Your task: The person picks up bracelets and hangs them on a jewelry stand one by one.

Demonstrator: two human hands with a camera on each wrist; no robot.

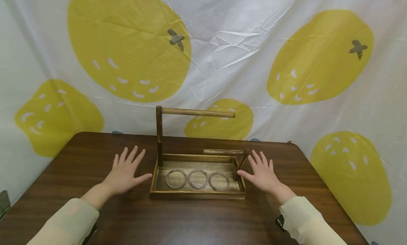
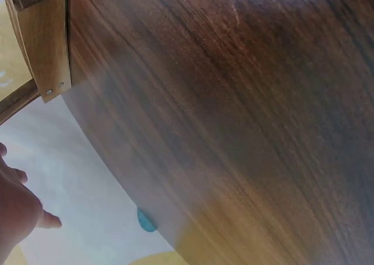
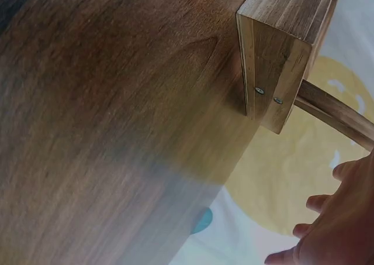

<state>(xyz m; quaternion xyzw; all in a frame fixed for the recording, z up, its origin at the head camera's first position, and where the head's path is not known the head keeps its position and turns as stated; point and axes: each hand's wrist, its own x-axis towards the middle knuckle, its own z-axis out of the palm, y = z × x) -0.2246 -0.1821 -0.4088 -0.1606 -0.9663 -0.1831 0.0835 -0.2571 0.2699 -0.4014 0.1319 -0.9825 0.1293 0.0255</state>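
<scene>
A brown wooden tray (image 1: 197, 194) stands on the table, with a tall post (image 1: 159, 139) at its left end carrying a long bar (image 1: 197, 112). At its right end, a shorter post carries a low bar (image 1: 224, 152). Three translucent bangles lie in a row inside: a left bangle (image 1: 167, 179), a middle bangle (image 1: 198, 187) and a right bangle (image 1: 228, 181). My left hand (image 1: 125, 172) is spread beside the tray's left end, thumb toward it, holding nothing. My right hand (image 1: 262, 172), also spread and holding nothing, has its thumb by the short post; contact is unclear.
Under everything is a dark wood-grain table (image 1: 197, 220) with rounded far corners. Behind it hangs a white cloth (image 1: 235, 82) printed with yellow lemons. Each tray end (image 3: 277, 60) shows screw heads in the wrist views. Both arms wear pale sleeves (image 1: 70, 216).
</scene>
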